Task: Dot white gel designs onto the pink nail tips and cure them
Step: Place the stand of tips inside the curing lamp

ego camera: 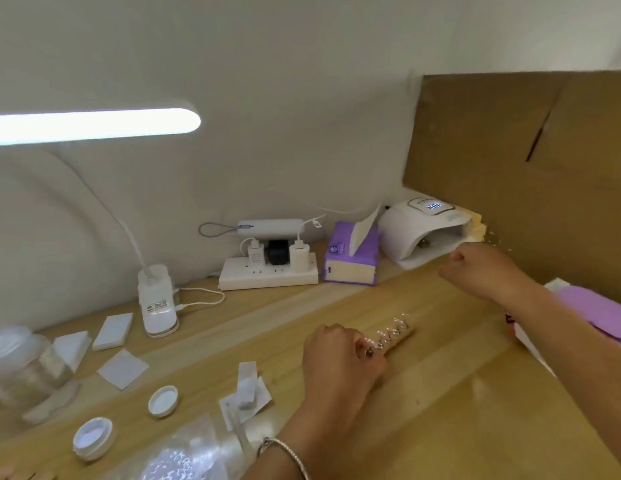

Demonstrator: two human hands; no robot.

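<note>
The left hand (pixel 340 355) has its grip closed round the near end of the strip of pink nail tips (pixel 394 332), fingers curled over it and holding it down on the desk (pixel 440 393). From that grip the strip runs away and to the right, so its free end points roughly toward the curing lamp (pixel 416 233). The lamp sits well beyond the grip, up and to the right against the cardboard screen (pixel 510 140), with its display lit and its mouth facing the person. The right hand (pixel 475 268) hangs just in front of that mouth, fingers curled in; I cannot tell from here whether anything is in it. That makes the right hand far the nearer to the lamp, while only the left has the strip. As I read it, curing is the step in hand: the strip would slide along its own long axis, away from the left grip, into the opening. The open pot of white gel (pixel 92 436) lies well off to the left of the grip, nearer the person, with its cap (pixel 163 400) beside it.
</note>
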